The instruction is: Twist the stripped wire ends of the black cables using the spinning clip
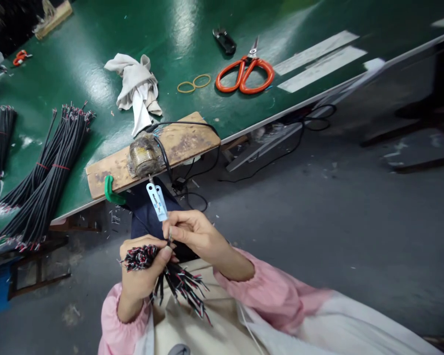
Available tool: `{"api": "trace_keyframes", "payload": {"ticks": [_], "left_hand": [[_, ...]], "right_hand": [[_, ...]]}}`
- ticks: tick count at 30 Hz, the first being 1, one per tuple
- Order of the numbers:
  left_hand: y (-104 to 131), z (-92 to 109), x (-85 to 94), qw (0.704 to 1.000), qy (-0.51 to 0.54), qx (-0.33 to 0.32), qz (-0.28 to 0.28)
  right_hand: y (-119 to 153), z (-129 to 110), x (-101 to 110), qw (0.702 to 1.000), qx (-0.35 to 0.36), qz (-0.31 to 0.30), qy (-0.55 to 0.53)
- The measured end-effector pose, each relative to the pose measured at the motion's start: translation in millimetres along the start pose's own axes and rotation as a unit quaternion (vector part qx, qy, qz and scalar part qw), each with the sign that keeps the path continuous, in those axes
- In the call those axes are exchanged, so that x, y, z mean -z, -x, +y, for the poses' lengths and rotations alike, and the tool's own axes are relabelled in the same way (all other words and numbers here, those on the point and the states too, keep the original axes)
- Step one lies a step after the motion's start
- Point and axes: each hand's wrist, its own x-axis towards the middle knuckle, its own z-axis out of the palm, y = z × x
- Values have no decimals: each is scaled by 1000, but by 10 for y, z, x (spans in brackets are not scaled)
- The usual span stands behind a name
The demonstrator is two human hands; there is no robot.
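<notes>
My left hand (144,271) is closed around a bundle of black cables (183,286) with red and white wire ends. Thumb and fingertips of my right hand (196,234) pinch the end of one black cable that stands out from the bundle. Just above those fingertips is a light blue clothespin (157,201), fixed to the shaft of a small motor (144,155). The motor sits on a worn wooden board (185,140) at the table edge. Whether the cable end touches the clothespin is hidden by my fingers.
On the green table (96,29) lie cable bundles (55,172), a white cloth (136,84), rubber bands (194,84), orange-handled scissors (246,74), a black cutter (225,41) and paper strips (321,69). A green clamp (111,191) grips the board. A black cord (214,148) hangs over the edge.
</notes>
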Motion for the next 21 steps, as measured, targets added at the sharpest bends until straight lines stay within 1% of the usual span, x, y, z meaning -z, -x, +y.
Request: {"api": "trace_keyframes", "payload": {"ticks": [1, 3, 5, 8, 11, 15, 17, 19, 20, 21], "left_hand": [[3, -2, -2, 1000, 1, 2, 12], [15, -8, -11, 999, -6, 9, 42], [28, -11, -23, 998, -22, 6, 57], [40, -20, -44, 996, -40, -10, 76], [61, -67, -67, 993, -48, -12, 105], [113, -171, -91, 989, -50, -3, 139], [129, -207, -95, 988, -47, 6, 147], [129, -222, -95, 987, -42, 15, 152], [125, -224, -95, 987, -37, 17, 156], [119, -225, -93, 987, -32, 17, 159]], "right_hand": [[1, -1, 3, 999, 13, 20, 24], [15, -27, 13, 991, 60, 57, 104], [38, -74, 23, 976, 106, 61, 179], [74, -133, 7, 948, 167, 55, 264], [104, -128, -52, 901, 248, 96, 344], [146, -38, -98, 810, 364, 153, 433], [172, 2, -78, 768, 406, 151, 471], [200, 22, -46, 744, 441, 118, 488], [213, 27, -34, 742, 454, 101, 483], [225, 30, -28, 746, 462, 93, 471]]}}
